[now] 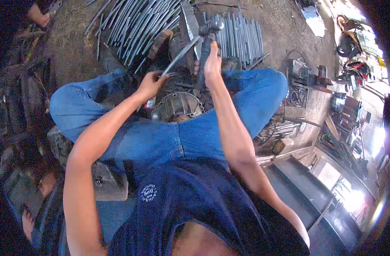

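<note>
My left hand (pixel 148 86) is closed around the lower end of a slim grey metal rod (pixel 181 55). The rod slants up and to the right, its far end close to the hammer head. In my right hand (pixel 213 65) is a hammer (pixel 211 27), gripped by its dark wrapped handle with the metal head upward. Whether rod and hammer touch, I cannot tell. Behind them a flat shiny metal bar (pixel 189 21) lies lengthwise. Between my bent legs sits a round, ribbed metal casing (pixel 178 106).
Bundles of metal rods lie on the ground at far left (pixel 139 30) and far right (pixel 244 40). A bench vise (pixel 318 79) stands to the right, near a tray of small parts (pixel 296 96). Dark metal channels (pixel 301 183) lie at lower right. Another person's foot (pixel 27 224) shows at lower left.
</note>
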`<action>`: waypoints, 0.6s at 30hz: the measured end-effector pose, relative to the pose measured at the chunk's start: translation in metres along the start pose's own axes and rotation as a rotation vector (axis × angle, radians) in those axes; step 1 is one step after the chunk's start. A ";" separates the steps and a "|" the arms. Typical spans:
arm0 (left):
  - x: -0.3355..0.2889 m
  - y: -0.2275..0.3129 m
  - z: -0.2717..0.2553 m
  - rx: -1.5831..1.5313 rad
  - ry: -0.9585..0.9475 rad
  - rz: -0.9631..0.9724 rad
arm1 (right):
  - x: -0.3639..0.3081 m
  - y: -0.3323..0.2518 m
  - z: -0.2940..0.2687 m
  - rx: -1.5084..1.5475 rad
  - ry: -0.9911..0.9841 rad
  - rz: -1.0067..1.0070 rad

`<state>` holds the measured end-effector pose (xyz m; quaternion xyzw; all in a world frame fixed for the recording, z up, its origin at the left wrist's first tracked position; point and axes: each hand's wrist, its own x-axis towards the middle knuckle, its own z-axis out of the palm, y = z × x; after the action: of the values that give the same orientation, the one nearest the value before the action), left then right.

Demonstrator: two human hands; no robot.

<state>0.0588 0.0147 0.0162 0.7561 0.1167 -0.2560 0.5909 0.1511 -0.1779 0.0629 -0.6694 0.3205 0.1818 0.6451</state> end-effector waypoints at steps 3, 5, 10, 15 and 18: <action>0.001 -0.018 -0.005 -0.091 -0.030 -0.024 | -0.041 -0.015 -0.018 0.079 -0.113 0.138; -0.001 -0.017 -0.005 -0.082 -0.017 -0.057 | -0.055 -0.017 -0.027 0.015 -0.072 0.126; 0.003 -0.020 0.002 -0.182 -0.002 -0.071 | -0.059 0.003 -0.033 -0.015 -0.018 0.171; -0.002 -0.011 0.003 -0.215 -0.040 -0.184 | -0.055 -0.034 -0.027 0.064 -0.159 0.061; 0.001 -0.018 -0.001 -0.092 -0.047 -0.129 | -0.093 -0.115 -0.028 0.110 -0.166 -0.321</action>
<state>0.0514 0.0205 0.0012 0.7130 0.1629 -0.3055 0.6097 0.1548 -0.1916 0.2131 -0.6583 0.1647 0.1135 0.7257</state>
